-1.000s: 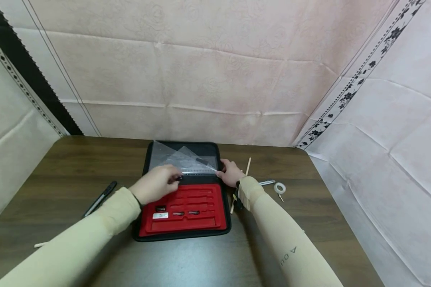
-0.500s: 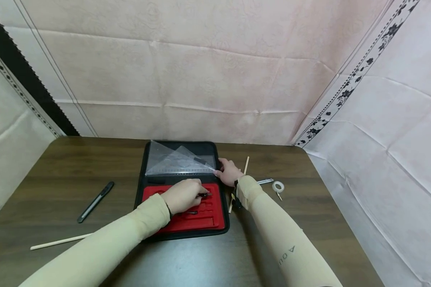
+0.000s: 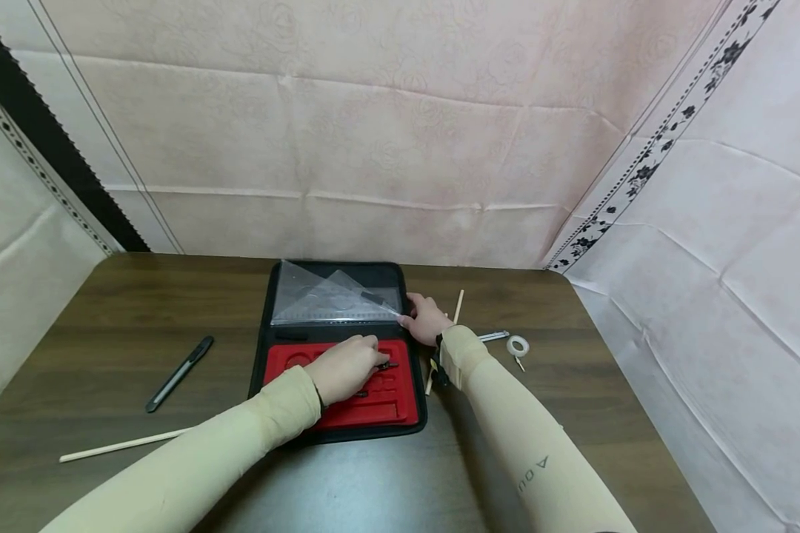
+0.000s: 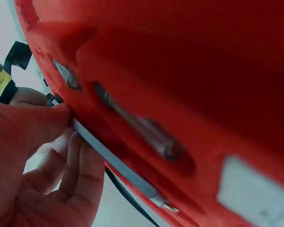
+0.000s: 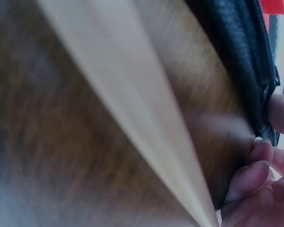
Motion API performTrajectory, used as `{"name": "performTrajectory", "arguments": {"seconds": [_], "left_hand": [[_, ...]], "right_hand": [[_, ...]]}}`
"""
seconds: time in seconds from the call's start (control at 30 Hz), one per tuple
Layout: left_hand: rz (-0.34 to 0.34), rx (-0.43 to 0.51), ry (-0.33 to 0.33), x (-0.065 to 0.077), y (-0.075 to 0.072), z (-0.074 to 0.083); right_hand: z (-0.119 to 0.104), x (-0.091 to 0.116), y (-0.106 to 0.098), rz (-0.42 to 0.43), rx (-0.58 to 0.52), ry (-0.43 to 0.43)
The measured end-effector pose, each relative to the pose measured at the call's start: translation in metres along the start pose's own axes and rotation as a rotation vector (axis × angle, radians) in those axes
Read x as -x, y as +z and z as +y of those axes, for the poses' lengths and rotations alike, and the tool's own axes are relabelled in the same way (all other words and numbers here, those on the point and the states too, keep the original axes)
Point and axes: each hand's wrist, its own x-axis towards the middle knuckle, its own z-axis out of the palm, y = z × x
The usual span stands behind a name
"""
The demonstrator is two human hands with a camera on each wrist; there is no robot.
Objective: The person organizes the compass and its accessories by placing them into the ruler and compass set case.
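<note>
An open black zip case (image 3: 258,370) lies on the table, with a moulded red tray (image 3: 400,411) in its near half. My left hand (image 3: 348,369) reaches down over the tray. In the left wrist view, its thumb and fingers pinch the dark-headed end of a metal drawing compass (image 4: 116,163), whose pointed leg lies along a recess. Beside it, small metal parts (image 4: 154,137) sit in other recesses. My right hand (image 3: 428,322) grips the case's right edge near the fold; the right wrist view shows fingertips and thumb on the black edge (image 5: 236,61). Clear plastic set squares (image 3: 307,300) lie in the lid.
A utility knife (image 3: 180,374) and a thin wooden stick (image 3: 120,446) lie left of the case. On the right are another stick (image 3: 458,305), a silver tool (image 3: 494,336) and a white tape roll (image 3: 518,346). A cloth-covered wall (image 3: 387,170) rises behind the table.
My left hand has moved right and down from the fold with the dark-headed compass, onto the tray's right side. Over the last half second it shifts slightly. The right hand keeps its hold.
</note>
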Motion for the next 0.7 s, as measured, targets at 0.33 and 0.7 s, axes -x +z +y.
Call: {"name": "performTrajectory", "arguments": {"seconds": [0.33,0.7], "left_hand": [[0.017,0.023,-0.039,0.006,-0.003,-0.001],[-0.019,0.056,-0.103,0.009,-0.008,-0.01]], "right_hand": [[0.0,0.0,0.0,-0.006,-0.006,0.003],[-0.001,0.002,-0.001,-0.01,-0.003,-0.01]]}}
